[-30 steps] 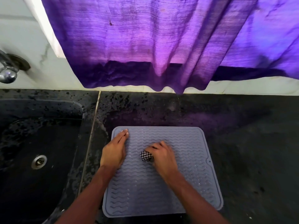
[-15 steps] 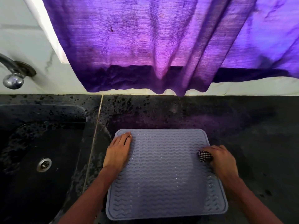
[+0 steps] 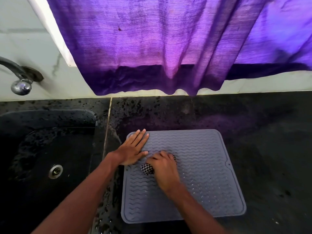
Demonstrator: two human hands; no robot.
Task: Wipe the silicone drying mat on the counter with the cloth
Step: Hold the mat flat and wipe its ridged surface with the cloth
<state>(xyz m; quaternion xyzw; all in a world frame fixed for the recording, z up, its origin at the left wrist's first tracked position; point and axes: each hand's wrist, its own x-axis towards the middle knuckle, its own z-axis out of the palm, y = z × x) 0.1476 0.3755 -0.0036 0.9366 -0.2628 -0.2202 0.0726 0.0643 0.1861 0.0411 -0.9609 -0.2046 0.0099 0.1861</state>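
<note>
The mat (image 3: 207, 174) lies on the counter (image 3: 270, 132). The left hand (image 3: 133, 149) presses flat on its far-left corner; the right hand (image 3: 164, 168) curls round the balled cloth (image 3: 147, 168) near its left edge. The counter looks wet, I think: a hard stroke could skid the mat.

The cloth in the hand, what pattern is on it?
Black-and-white checks. The cloth shows best in the head view, sticking out from under the right hand on the mat.

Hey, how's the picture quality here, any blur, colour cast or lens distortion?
Head view: the backlit curtain throws a purple cast on the counter; the wide angle bows the edges of the mat; the right hand gripping the cloth looks slightly soft.
</note>
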